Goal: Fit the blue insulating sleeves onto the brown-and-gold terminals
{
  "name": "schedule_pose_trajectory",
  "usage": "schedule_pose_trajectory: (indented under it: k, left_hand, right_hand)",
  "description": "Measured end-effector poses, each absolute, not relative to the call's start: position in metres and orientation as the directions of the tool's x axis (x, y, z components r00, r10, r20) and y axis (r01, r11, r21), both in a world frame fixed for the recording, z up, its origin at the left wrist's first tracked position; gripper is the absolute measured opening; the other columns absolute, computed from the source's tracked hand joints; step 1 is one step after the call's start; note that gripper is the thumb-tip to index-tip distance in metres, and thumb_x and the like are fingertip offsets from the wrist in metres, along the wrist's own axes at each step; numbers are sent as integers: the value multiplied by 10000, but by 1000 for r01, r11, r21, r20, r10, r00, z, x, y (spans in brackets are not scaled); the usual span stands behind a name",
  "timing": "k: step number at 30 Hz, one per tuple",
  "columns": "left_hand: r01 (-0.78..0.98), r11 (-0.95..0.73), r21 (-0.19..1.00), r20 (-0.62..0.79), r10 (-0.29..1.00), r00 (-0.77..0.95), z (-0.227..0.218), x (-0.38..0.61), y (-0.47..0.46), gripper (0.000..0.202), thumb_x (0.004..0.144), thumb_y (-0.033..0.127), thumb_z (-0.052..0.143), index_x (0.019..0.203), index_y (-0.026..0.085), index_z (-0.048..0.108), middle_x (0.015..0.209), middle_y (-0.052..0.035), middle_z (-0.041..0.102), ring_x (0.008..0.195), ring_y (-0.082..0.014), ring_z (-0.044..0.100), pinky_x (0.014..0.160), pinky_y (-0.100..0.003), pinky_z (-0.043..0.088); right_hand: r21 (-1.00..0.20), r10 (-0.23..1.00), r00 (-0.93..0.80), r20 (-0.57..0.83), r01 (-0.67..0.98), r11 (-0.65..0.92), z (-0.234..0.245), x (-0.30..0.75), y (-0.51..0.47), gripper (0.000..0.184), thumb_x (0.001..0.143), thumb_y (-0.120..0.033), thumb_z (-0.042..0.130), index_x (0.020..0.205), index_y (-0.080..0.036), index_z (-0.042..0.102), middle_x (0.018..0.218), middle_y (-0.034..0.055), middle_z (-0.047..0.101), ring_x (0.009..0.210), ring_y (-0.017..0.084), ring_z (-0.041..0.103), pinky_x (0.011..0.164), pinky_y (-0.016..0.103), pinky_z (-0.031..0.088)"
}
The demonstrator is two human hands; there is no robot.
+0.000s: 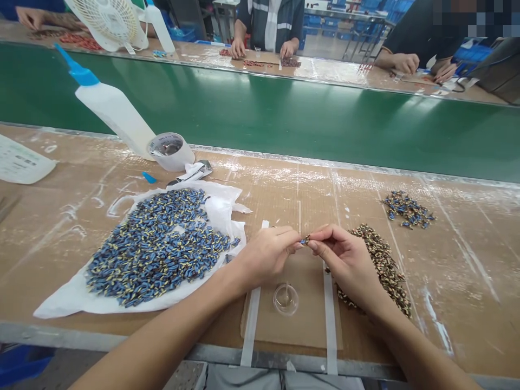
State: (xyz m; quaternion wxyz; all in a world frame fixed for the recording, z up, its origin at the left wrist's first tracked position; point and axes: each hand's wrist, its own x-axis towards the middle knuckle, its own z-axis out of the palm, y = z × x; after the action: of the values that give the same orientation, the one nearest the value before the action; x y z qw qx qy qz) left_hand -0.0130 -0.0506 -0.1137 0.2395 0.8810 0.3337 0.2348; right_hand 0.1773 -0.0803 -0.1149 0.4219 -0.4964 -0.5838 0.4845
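My left hand (270,250) is closed in a pinch on a small blue piece (303,242). Fingertip to fingertip with it, my right hand (345,260) pinches a tiny dark-and-tan piece (307,238) against the blue one; my fingers hide most of both. Below the hands a small clear cup (285,299) with a thin stick in it stands on a taped cardboard sheet (300,330). Left of my hands, a pile of blue, yellow and dark pieces (158,249) lies on white paper (60,300). Beside my right hand is a heap of tan-and-dark pieces (385,265).
A smaller pile of blue-and-tan pieces (408,209) lies at the right. Behind the paper are a leaning white squeeze bottle (116,116), a tape roll (174,157) and a blue cap (149,177). Beyond the green belt (260,119), other people's hands work near a fan (111,21).
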Motion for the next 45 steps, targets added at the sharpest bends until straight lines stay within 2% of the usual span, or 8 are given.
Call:
schedule_pose_trajectory:
  k: [6,13,20,26,39,45]
  left_hand:
    - [432,-641,634,251,699,670,-118,-11,-50,179,923,135,407,853,139,572,749,-30,571,674,-140,508,612,-240,373]
    - [413,-663,624,269,679,683,-124,-13,-48,281,905,141,394,666,154,540,622,-9,528,573,-128,454,558,-247,329]
    - [360,-709,606,321,632,705,-135,-11,-47,199,820,58,413,682,164,508,624,-6,545,584,-139,479,561,-250,331]
    - [396,-705,588,282,638,717,-134,-10,-48,191,803,49,409,687,170,500,635,-14,554,592,-146,496,558,-252,332]
    - [514,-696,501,212,675,707,-135,-5,-52,146,736,73,410,661,173,485,623,-22,544,581,-165,495,551,-275,315]
    - [502,-699,509,218,669,710,-136,-5,-52,138,732,73,418,656,175,473,619,-21,540,578,-164,482,551,-274,306]
  right_hand:
    - [-989,980,-152,-125,92,-112,-121,181,-76,171,809,-343,698,878,-188,674,789,28,686,682,151,623,643,282,523]
    - [-994,966,-254,-52,111,-24,-123,181,-76,174,852,-346,645,779,-191,610,755,20,627,707,151,573,643,268,469]
    - [-992,949,-313,-31,123,8,-130,179,-79,179,880,-316,601,758,-205,531,762,15,574,706,155,537,638,270,442]
    - [-990,955,-296,1,133,42,-134,178,-82,154,903,-252,556,763,-208,513,781,18,584,722,158,551,645,272,443]
    - [-865,954,-277,112,446,231,-135,178,-87,169,907,-169,505,742,-199,480,762,23,583,705,169,546,651,282,401]
    - [-825,947,-297,125,499,265,-130,179,-86,181,898,-138,500,730,-196,469,762,25,594,697,164,546,636,275,398]
